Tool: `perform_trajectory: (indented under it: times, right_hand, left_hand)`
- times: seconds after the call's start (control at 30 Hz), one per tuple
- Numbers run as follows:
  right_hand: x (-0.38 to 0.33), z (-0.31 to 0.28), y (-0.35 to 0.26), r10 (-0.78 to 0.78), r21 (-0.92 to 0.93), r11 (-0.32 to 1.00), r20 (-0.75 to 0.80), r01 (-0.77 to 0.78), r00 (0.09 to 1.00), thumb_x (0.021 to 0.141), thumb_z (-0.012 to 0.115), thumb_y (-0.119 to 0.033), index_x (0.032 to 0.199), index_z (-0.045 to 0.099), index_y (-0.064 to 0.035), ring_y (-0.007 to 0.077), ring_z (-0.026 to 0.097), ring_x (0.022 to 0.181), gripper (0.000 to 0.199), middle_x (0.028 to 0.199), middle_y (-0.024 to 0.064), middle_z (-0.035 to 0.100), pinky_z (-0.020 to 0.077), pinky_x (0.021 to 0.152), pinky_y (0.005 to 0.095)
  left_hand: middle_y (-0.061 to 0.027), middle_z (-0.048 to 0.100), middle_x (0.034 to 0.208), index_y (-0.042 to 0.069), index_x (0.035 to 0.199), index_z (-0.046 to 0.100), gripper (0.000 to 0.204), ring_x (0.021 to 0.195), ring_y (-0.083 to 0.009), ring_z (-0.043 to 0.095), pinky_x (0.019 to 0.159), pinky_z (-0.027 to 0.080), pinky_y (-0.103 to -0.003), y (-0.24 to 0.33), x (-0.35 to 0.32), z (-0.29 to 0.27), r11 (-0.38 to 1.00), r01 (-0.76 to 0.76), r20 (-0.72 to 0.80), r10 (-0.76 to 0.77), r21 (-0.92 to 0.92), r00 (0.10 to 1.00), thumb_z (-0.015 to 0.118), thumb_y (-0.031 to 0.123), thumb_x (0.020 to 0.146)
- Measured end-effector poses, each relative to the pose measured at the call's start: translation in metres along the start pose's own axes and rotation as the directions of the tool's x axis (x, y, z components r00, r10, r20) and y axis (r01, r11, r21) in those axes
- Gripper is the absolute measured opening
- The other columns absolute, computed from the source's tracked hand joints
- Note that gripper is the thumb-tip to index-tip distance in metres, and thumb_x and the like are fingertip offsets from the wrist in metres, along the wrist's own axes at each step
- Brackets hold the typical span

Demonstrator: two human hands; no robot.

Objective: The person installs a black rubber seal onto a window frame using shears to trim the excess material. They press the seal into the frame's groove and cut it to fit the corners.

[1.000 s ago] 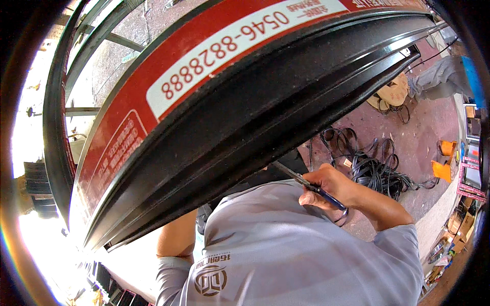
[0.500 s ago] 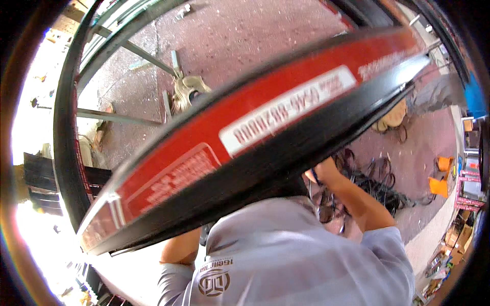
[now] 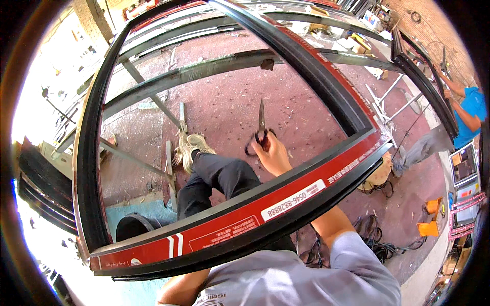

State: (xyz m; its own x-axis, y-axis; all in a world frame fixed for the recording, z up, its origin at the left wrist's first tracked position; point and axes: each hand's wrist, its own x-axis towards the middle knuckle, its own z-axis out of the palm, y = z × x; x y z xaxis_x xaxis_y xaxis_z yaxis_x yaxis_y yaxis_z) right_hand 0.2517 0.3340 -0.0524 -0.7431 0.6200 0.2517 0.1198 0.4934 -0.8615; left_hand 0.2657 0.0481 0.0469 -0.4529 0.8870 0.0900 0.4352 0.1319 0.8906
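Observation:
A large window frame [image 3: 205, 214] in black, with red printed film along its sides, is tilted across the space in front of me and rests over a metal stand. Through its opening my right hand [image 3: 275, 154] shows, closed round the handles of a pair of scissors [image 3: 262, 124]. The dark blades point away from me and look shut. My right forearm passes beneath the near bar. Of my left arm [image 3: 186, 285] only a part appears below that bar; the left hand is hidden.
Metal stand rails [image 3: 204, 71] run behind the frame. At right, a person in blue [image 3: 469, 113] holds another dark frame [image 3: 426, 84]. Black strips [image 3: 377, 239] lie tangled on the reddish floor, near an orange object [image 3: 431, 219]. Dark profiles [image 3: 46, 188] are stacked at left.
The near bar, which filled the middle of the view, now sits lower and flatter. My right hand has come into sight inside the frame's opening, with the scissors.

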Motion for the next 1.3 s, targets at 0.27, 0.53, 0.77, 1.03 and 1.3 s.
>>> perform_trajectory:
  times: [0.27,0.53,0.77,1.03,1.3]
  right_hand:
    - [0.104,0.019,0.032,-0.016,-0.066,0.998,-0.094,0.010,0.995,0.091,0.075,-0.036,0.159,0.021,0.0070,0.0499,0.057,0.129,0.098,0.143,0.0358,0.054,0.0477,0.106,0.0521]
    - [0.101,0.024,0.034,-0.257,-0.145,0.962,-0.206,0.230,0.944,0.094,0.073,-0.029,0.154,0.030,0.0093,0.0487,0.055,0.131,0.083,0.141,0.0343,0.054,0.0442,0.111,0.0512]
    - [-0.046,-0.002,-0.032,0.218,0.368,0.886,0.204,-0.282,0.954,0.096,0.075,-0.034,0.145,0.057,-0.0016,0.0313,0.062,0.128,0.061,0.141,0.0211,0.063,0.0498,0.107,0.0442]
    - [-0.198,-0.075,-0.082,-0.455,0.598,0.786,0.733,-0.159,0.506,0.099,0.073,-0.028,0.129,0.067,-0.0019,0.0362,0.069,0.109,0.040,0.117,0.0190,0.073,0.0519,0.097,0.0435]
    - [-0.222,-0.091,-0.042,-0.180,0.325,0.940,0.199,0.108,0.963,0.096,0.076,-0.012,0.108,0.074,-0.0034,0.0179,0.070,0.074,0.015,0.090,0.0118,0.074,0.0527,0.065,0.0317]
  left_hand:
    - [-0.0076,0.074,0.093,0.001,0.112,0.075,0.018,0.081,-0.0115,0.066,0.074,0.056,-0.028,-0.016,-0.011,0.009,0.997,-0.018,0.027,0.016,0.073,1.000,0.073,0.011,0.097]
    - [-0.0078,0.074,0.096,0.001,0.115,0.074,0.019,0.086,-0.0110,0.067,0.077,0.056,-0.028,-0.036,-0.029,0.020,0.980,-0.107,0.019,0.106,0.166,0.994,0.071,0.011,0.099]
    - [-0.0021,0.061,0.086,-0.003,0.124,0.068,0.025,0.075,-0.0082,0.052,0.067,0.045,-0.025,0.015,-0.036,0.003,0.919,0.262,0.183,-0.215,-0.294,0.959,0.057,0.013,0.107]
    - [-0.0062,0.061,0.073,-0.010,0.125,0.063,0.031,0.066,-0.0112,0.056,0.065,0.050,-0.026,0.094,-0.024,-0.001,0.918,0.009,0.194,0.075,-0.397,0.978,0.050,0.014,0.110]
    - [-0.0092,0.067,0.076,-0.004,0.112,0.072,0.031,0.062,-0.0259,0.067,0.058,0.057,-0.036,0.126,-0.016,-0.023,0.716,-0.688,0.067,0.686,0.118,0.725,0.069,-0.003,0.081]
